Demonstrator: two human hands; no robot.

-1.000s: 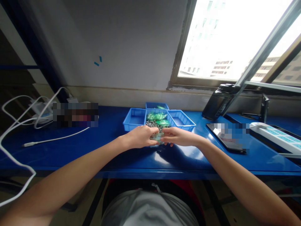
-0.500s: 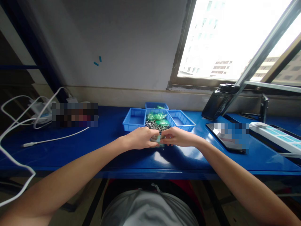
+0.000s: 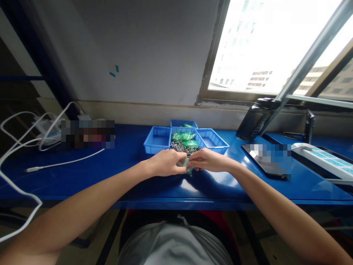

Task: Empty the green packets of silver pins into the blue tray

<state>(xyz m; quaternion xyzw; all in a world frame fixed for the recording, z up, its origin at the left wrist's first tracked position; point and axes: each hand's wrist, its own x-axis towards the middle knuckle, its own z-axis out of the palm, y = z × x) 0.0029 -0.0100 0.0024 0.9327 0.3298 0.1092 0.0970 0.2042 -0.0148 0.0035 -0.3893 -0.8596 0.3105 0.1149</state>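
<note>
My left hand [image 3: 167, 162] is closed on a small greenish clear plastic bag [image 3: 189, 170], its thumb and fingers curled round the bag's left side. My right hand [image 3: 209, 160] pinches the bag's right side, fingertips close to those of the left. Much of the bag is hidden by the fingers, and its contents cannot be made out. Just beyond the hands lies a pile of small metal pins or screws [image 3: 184, 148], with green plastic bags [image 3: 183, 136] on top. Blue bins stand round the pile: a left bin [image 3: 157, 149], a right bin [image 3: 220, 150] and a back bin [image 3: 176, 123].
On the blue table [image 3: 129, 184], a phone-like device [image 3: 257, 160] lies right of my hands. Behind it stands a black bottle [image 3: 252, 121]. A white power strip [image 3: 322, 158] is at far right. White cables [image 3: 68, 162] run across the left side.
My right fingertips have shifted slightly left and now pinch closer to the left hand. The left hand, bins and pile look the same.
</note>
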